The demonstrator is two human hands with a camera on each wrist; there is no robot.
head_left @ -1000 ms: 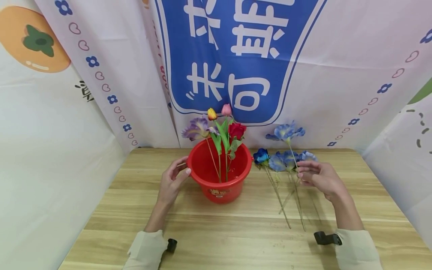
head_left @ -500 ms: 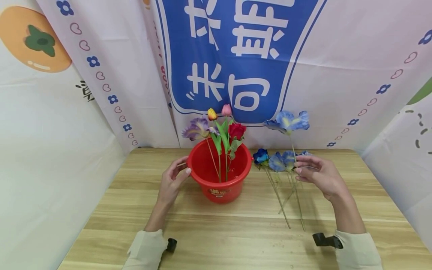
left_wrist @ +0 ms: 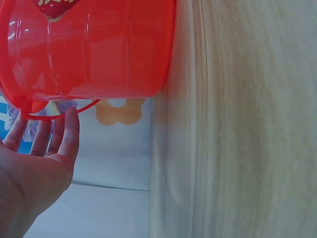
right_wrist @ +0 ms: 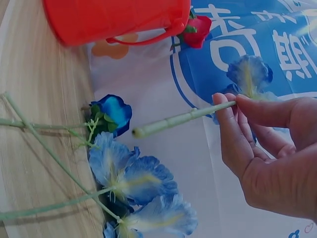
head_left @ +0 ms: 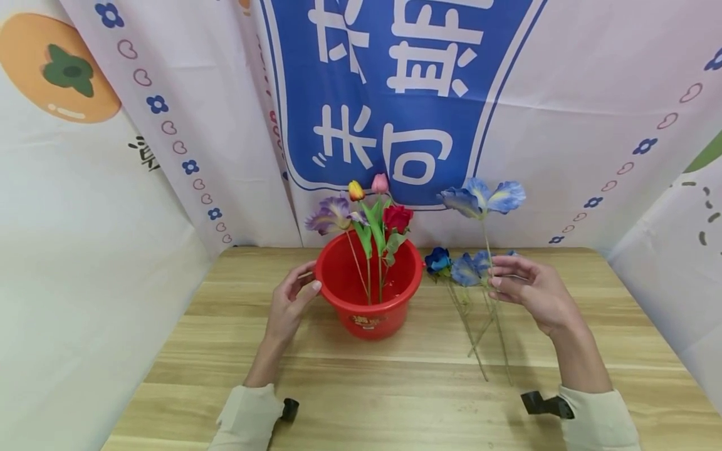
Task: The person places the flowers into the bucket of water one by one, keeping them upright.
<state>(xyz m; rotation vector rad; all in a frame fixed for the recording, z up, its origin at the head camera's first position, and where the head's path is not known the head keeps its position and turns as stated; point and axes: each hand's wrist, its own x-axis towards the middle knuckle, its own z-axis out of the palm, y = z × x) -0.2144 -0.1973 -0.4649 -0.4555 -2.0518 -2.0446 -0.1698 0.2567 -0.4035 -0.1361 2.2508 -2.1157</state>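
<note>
A red bucket [head_left: 366, 319] stands on the table, holding a purple iris [head_left: 329, 216], a yellow-red tulip [head_left: 355, 190], a pink tulip [head_left: 380, 183] and a red rose [head_left: 397, 217]. My left hand [head_left: 289, 304] rests at its left rim; in the left wrist view the fairly straight fingers [left_wrist: 70, 131] touch the thin red handle [left_wrist: 44, 118]. Between thumb and fingertips my right hand [head_left: 533, 291] pinches the stem of a blue iris [head_left: 482, 199], bloom up, right of the bucket. The right wrist view shows the stem's cut lower end [right_wrist: 138, 132] free in the air.
A blue rose [head_left: 437, 260] and other blue irises [head_left: 467, 269] lie on the wooden table [head_left: 361, 401] right of the bucket, their stems toward the front. Behind the table's back edge hangs a printed cloth [head_left: 564, 125].
My right hand has lifted the blue iris from low over the flowers lying there and moved slightly left. My left hand and the bucket have stayed in place.
</note>
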